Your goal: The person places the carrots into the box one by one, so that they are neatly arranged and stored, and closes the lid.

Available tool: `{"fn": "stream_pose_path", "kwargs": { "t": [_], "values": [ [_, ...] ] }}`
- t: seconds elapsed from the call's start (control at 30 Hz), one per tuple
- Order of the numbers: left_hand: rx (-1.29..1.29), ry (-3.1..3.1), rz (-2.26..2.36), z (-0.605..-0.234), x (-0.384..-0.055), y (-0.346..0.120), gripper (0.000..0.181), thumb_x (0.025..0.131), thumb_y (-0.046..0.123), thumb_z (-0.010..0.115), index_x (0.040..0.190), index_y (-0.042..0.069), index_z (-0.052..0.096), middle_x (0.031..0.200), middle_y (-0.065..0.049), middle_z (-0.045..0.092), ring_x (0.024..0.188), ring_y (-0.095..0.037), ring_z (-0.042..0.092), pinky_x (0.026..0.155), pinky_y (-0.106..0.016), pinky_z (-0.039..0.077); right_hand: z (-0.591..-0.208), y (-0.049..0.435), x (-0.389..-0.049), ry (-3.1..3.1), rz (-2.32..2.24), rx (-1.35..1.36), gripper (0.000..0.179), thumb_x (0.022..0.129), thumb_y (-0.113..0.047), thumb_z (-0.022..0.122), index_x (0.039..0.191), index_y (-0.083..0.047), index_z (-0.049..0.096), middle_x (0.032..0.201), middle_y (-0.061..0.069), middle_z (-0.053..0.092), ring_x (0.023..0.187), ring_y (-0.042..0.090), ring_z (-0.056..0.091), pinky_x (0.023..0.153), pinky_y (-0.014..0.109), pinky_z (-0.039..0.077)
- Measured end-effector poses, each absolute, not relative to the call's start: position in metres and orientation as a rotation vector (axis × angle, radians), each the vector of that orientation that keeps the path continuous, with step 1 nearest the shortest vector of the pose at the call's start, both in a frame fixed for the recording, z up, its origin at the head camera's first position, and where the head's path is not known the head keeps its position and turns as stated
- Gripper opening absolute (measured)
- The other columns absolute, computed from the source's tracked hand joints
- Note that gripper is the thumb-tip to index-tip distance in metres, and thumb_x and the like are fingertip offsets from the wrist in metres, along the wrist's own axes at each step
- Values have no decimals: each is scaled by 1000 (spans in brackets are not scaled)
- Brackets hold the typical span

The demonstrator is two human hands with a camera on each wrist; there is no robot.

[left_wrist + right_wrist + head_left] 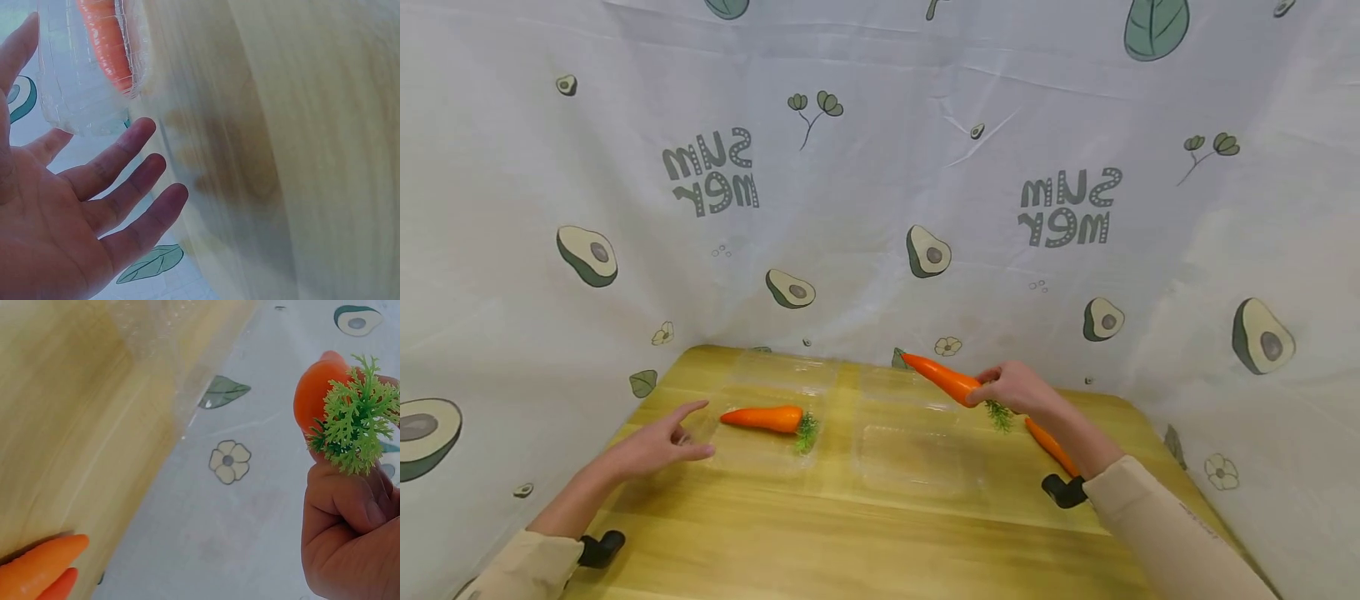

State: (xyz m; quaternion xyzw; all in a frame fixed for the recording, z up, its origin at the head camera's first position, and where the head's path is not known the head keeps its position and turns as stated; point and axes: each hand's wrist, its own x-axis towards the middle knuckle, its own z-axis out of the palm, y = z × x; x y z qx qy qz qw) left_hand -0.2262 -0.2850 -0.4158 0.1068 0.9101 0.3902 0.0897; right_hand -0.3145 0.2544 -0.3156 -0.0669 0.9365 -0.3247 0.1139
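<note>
My right hand (pixel 1017 390) grips an orange carrot (pixel 942 377) near its leafy end, raised above the table, its tip slanting up to the left. Green leaves (pixel 356 415) stick out beside the thumb in the right wrist view. Beneath it, towards the left, lies a clear plastic box (pixel 917 483) with its lid folded back. Another carrot (pixel 763 418) rests in a second clear box (pixel 752 465), leaves to the right. Beside that box my left hand (pixel 651 448) hovers with fingers spread and nothing in them; the left wrist view shows its palm (pixel 50 231).
More carrots (pixel 44 565) lie on the right of the wooden table (pixel 760 542), partly hidden by my right forearm in the head view. A white patterned cloth (pixel 865 183) hangs behind the table and along both sides.
</note>
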Motion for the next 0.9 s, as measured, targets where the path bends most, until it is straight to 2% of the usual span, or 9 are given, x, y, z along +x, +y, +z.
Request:
{"fn": "stream_pose_path", "kwargs": {
  "t": [0.07,0.17,0.3,0.4,0.7,0.9],
  "values": [
    [312,2705,1159,-417,-226,-286,90,95,34,71,159,2,17,71,1,41,63,-11,36,58,-27,32,-313,249,-317,2726,-973,-218,59,79,-30,83,127,2,67,97,8,62,62,17,31,55,30,27],
    [303,2709,1154,-417,-227,-286,91,94,35,71,160,3,17,72,1,44,64,-11,37,58,-27,33,-308,240,-320,2714,-971,-249,55,79,-29,83,123,1,70,98,8,62,67,19,36,58,31,28],
    [294,2706,1148,-418,-227,-286,91,94,35,72,160,3,18,72,1,46,64,-11,39,59,-27,33,-303,226,-322,2730,-915,-289,51,79,-30,83,121,-2,72,116,11,66,88,24,49,68,32,36],
    [301,2687,1163,-419,-226,-286,91,94,34,71,160,1,16,71,1,46,63,-11,38,58,-27,33,-301,215,-325,2729,-894,-323,52,79,-29,83,121,-1,72,123,14,66,97,27,51,74,34,39],
    [274,2672,1178,-419,-227,-286,92,94,34,72,160,4,15,77,-5,56,69,-16,45,60,-29,36,-293,185,-332,2717,-876,-379,47,78,-26,81,117,-2,72,123,14,66,103,29,56,83,37,44],
    [278,2668,1188,-418,-226,-285,92,94,34,72,160,3,16,75,-3,53,68,-14,44,60,-29,35,-291,166,-338,2699,-886,-442,47,77,-26,83,117,-3,73,123,12,67,103,28,57,84,37,45]
  ]
}}
